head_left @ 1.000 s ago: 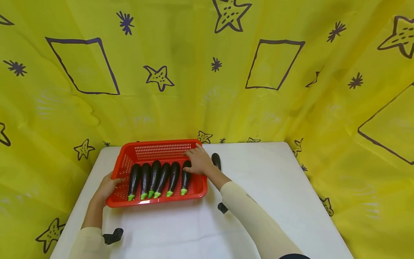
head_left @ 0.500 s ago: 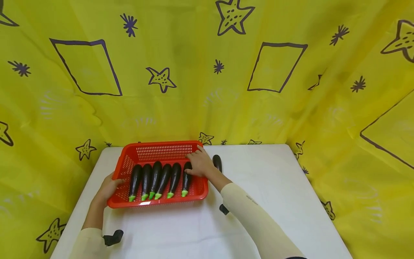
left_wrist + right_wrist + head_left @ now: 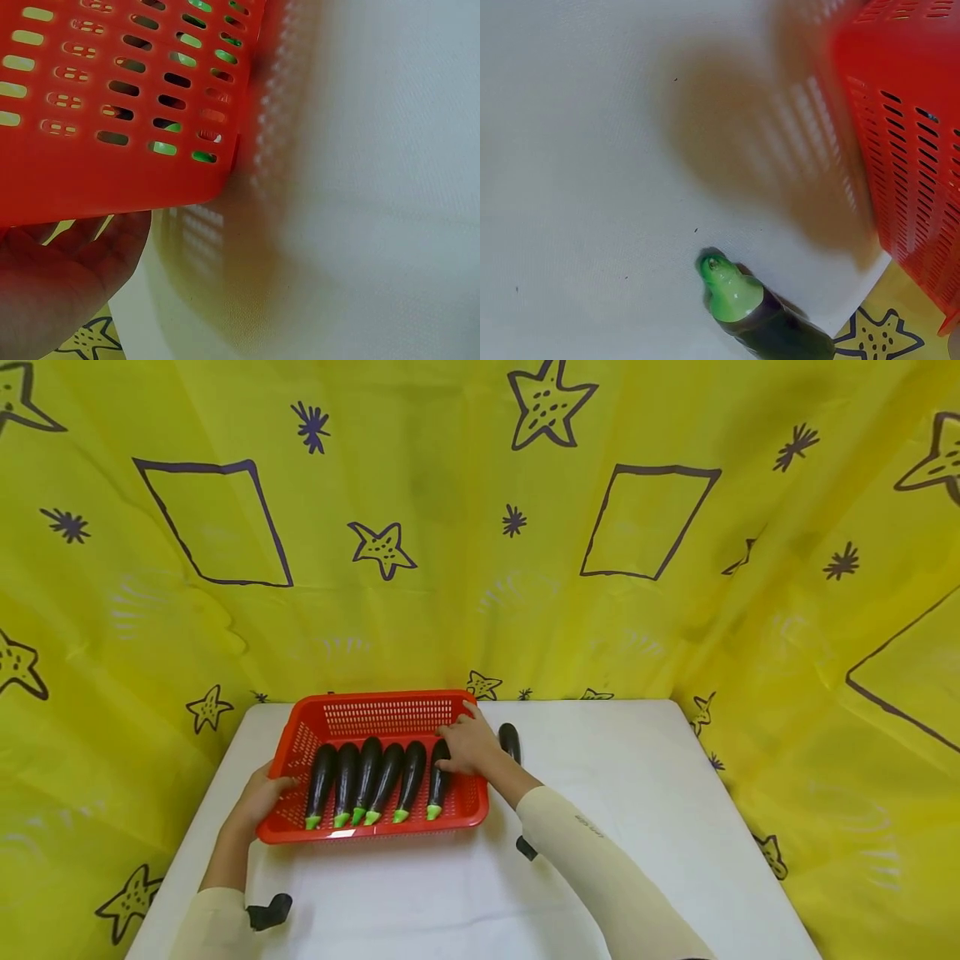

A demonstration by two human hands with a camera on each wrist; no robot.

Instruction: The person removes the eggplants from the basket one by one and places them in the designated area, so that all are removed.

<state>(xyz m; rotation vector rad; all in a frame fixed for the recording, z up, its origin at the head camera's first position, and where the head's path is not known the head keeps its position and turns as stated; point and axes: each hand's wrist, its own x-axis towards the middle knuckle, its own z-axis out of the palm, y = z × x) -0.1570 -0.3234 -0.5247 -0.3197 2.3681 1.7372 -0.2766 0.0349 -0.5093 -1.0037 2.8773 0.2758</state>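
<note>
A red perforated plastic basket [image 3: 386, 701] stands near the back left of the white table. Several dark eggplants [image 3: 390, 777] with green stem ends lie side by side inside it. My left hand [image 3: 258, 795] grips the basket's left end, thumb over the rim; in the left wrist view its fingers pass under the rim. At the right end my right hand [image 3: 470, 745] holds the rim, its thumb over the top of the rightmost eggplant [image 3: 438, 789]. The right wrist view barely shows that hand. Outside the basket, a single eggplant [image 3: 776, 322] lies on the table to its right.
Yellow curtains [image 3: 450, 610] with drawn stars hang behind and beside the white table [image 3: 615, 793]. Black wrist-camera parts [image 3: 272, 912] stick out beside the forearms. The basket throws a shadow on the tabletop.
The head view has shifted slightly, so everything sits a little lower and further right in it. Hands, basket and eggplants keep their places relative to one another.
</note>
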